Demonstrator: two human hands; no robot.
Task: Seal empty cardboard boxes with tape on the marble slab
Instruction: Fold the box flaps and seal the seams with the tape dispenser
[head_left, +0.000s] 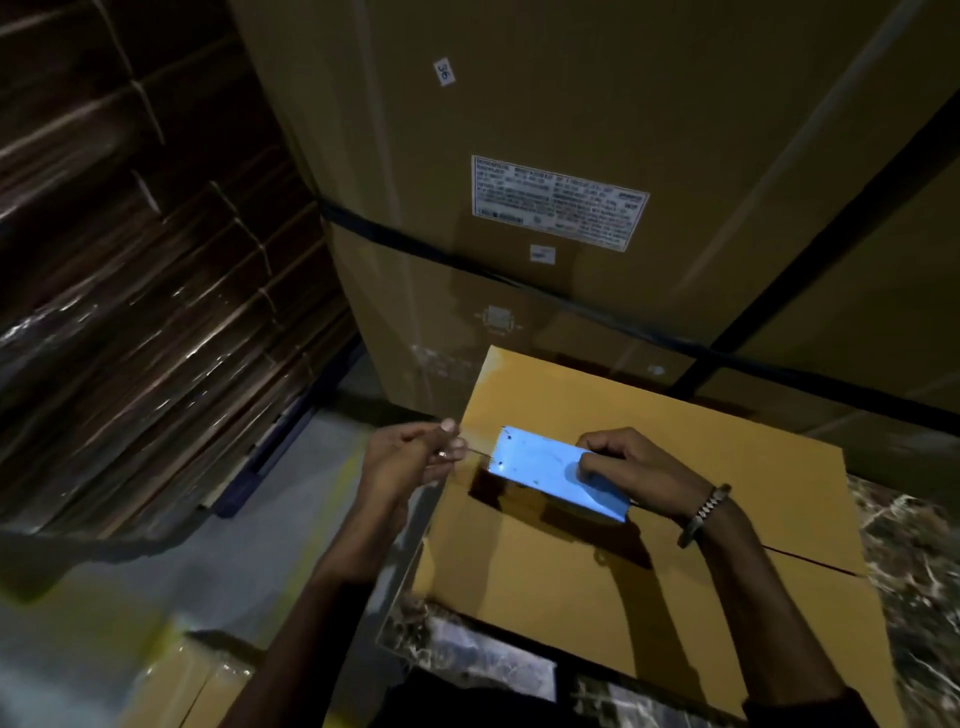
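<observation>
Cardboard box (613, 561): tan, flaps closed, top seam running lengthwise; lies flat on the marble slab (914, 561), overhanging its left edge. Tape dispenser (556, 475): blue, flat metal plate; rests on the box top over the seam, near the box's far-left corner.

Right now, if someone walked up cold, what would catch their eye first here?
The bright blue tape dispenser, mid-frame on the cardboard box, with the right hand gripping it. Just left of it, the left hand pinches the tape end at the box's edge. Behind, a big strapped carton with a white label fills the upper frame.
</observation>
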